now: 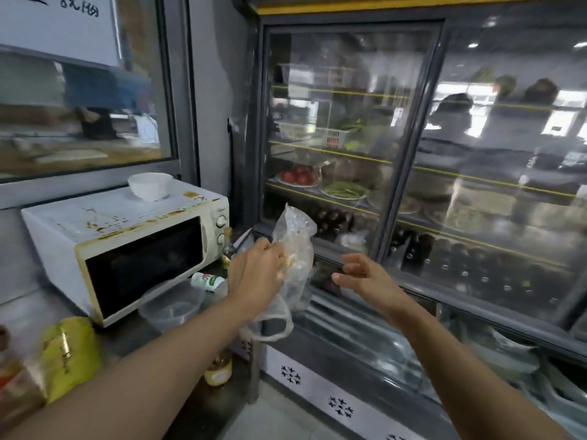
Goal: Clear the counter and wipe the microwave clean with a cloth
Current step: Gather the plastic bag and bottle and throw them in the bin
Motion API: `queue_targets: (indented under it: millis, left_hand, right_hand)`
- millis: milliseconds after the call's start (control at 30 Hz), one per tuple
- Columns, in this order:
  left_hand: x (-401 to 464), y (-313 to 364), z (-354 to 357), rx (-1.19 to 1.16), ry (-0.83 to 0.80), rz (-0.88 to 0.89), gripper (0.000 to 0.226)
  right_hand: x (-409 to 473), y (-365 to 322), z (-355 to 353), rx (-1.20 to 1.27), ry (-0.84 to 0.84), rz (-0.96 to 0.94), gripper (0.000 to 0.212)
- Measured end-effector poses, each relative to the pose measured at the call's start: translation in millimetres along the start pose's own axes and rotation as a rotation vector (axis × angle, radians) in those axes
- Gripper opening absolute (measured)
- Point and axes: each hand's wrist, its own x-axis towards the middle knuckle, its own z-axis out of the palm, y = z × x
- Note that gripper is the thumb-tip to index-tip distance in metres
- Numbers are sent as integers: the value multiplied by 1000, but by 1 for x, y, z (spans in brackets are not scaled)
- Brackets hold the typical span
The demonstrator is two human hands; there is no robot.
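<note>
A stained white microwave [127, 239] stands on the counter [127, 339] at the left, with a white bowl [150, 185] on top of it. My left hand [254, 274] grips a crumpled clear plastic bag [295, 246] and holds it up just right of the microwave, in front of the display fridge. My right hand [365, 276] hovers beside the bag, fingers loosely spread, holding nothing. No cloth is in view.
In front of the microwave lie a clear plastic container [173, 304] and a tipped white bottle [208, 282]. A yellow bag [71, 354] sits at the near left, a small glass bottle [227, 249] beside the microwave. A glass-door display fridge [413, 185] fills the right side.
</note>
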Motion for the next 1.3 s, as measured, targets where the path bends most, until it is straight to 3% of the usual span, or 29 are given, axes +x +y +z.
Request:
queue_targets:
  millis: [800, 1000, 1200, 1300]
  left_hand:
    - [82, -174, 64, 185, -10, -553, 13]
    - [91, -199, 78, 192, -32, -675, 13]
    - [101, -210, 100, 232, -18, -826, 13]
    - [102, -214, 110, 283, -1, -929, 10]
  right_hand:
    - [250, 21, 121, -9, -456, -52, 57]
    - [300, 24, 170, -90, -570, -116, 70]
    - [357, 36, 218, -158, -739, -233, 63]
    - [385, 49, 242, -220, -802, -293, 69]
